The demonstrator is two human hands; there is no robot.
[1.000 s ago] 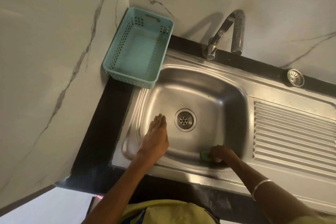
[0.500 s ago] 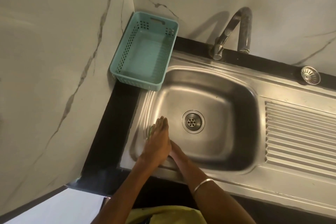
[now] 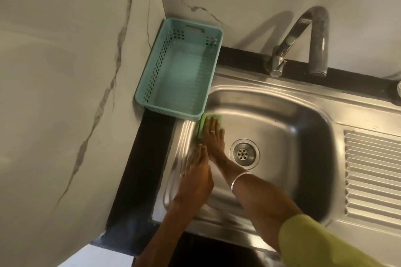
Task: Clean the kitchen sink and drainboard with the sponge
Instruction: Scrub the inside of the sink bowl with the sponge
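Two hands: both work inside the sink, side by side at its left wall.
Left hand (image 3: 196, 176): nearest, fingers straight and together, flat on the sink's (image 3: 288, 243) left slope; it holds nothing and seems to brace.
Right hand (image 3: 213, 136): just beyond the left one, fingers spread and flat, pressing the sponge down, not curled round it; a bangle sits on the wrist.
Sponge (image 3: 202, 124): green, thin and rectangular, at the basin's far-left corner on the upper slope, mostly under the fingers; its far edge lies just beside the basket's near corner.
Drain (image 3: 244, 154): round steel strainer in the basin floor, right of both hands, apart from them.
Drainboard (image 3: 373, 178): ribbed steel on the right, well apart from the sponge; by its look it is not yet being wiped.
Basket (image 3: 180, 71): teal, perforated, nothing in it, on the bench corner with its near end overhanging the sink rim.
Tap (image 3: 303, 43): curved spout at the back wall, no water seen running.
Risk, basket: a stroke pushed further away could, I judge, nudge the overhanging basket and shift it.
Risk, grip: with only flat pressure on a smooth slope, the sponge could slip out from under the fingers.
Risk, coverage: the corner curve under the basket may be missed.
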